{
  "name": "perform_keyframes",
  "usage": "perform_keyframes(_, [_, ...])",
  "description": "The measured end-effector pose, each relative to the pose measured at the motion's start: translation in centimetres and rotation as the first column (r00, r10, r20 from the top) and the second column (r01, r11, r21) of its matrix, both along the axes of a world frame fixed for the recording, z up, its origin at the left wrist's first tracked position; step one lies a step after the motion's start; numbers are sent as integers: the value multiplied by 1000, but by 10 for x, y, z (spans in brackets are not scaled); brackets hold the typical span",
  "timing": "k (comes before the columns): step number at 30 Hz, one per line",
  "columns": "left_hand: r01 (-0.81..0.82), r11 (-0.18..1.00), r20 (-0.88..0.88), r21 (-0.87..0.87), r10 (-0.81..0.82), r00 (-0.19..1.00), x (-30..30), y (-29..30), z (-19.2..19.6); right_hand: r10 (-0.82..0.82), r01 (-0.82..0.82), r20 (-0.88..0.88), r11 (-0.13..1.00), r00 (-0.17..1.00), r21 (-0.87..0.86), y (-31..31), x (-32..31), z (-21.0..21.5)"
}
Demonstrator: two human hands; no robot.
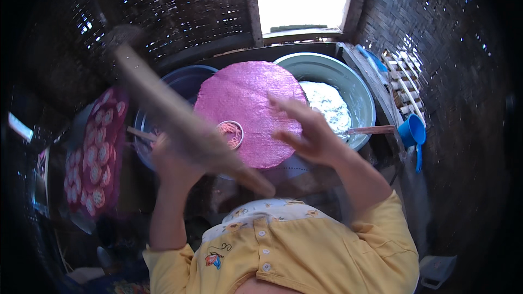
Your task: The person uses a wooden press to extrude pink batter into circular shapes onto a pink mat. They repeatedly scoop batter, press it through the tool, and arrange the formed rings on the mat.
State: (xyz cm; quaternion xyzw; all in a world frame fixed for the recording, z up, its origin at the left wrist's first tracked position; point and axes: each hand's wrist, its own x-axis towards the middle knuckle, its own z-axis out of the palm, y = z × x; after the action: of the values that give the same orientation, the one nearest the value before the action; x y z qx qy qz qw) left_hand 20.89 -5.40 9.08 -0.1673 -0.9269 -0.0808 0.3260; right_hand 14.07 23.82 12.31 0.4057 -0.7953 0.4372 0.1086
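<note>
Right grip (314, 135) loosely spread over pink disc (253, 111).

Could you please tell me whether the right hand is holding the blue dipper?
No, the right hand is open with fingers spread, and the blue dipper is apart from it, farther right.

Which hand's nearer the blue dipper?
Right. The right hand is left of the blue dipper, its fingers overlapping the pink disc in view; the left hand is farther left, by the blurred wooden pole.
</note>
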Motion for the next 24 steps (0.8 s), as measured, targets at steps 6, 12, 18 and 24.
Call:
perform_keyframes(6, [116, 993, -98, -25, -118, 988, -43, 76, 74, -124, 71, -523, 990, 843, -121, -91, -7, 101])
perform_keyframes(12, [269, 951, 221, 151, -298, 929, 15, 11, 102, 320, -266, -526, 947, 788, 178, -102, 46, 116])
perform_keyframes(18, [67, 996, 109, -62, -60, 992, 80, -21, 101, 383, -368, 39, 907, 923, -204, -118, 47, 102])
perform_keyframes(24, [-122, 751, 322, 649, -127, 938, 117, -128, 65, 68, 38, 172, 837, 983, -546, -132, -4, 130])
